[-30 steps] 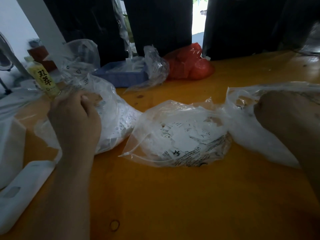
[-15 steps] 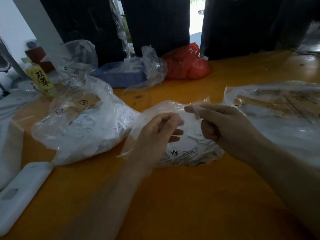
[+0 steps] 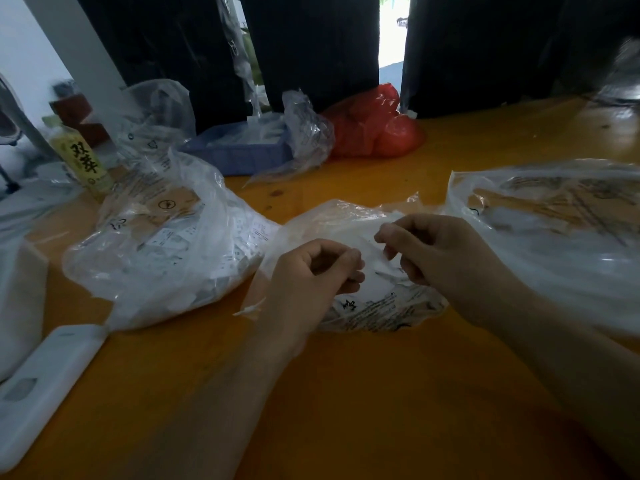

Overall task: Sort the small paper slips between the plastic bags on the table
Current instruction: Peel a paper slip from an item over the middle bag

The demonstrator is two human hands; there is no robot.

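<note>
Hands have converged mid-frame from the outer bags: left hand (image 3: 311, 271) and right hand (image 3: 429, 251) pinch the middle bag (image 3: 381, 306), likely opening it.

two bare forearms and hands (image 3: 311, 271), sleeveless.
</note>
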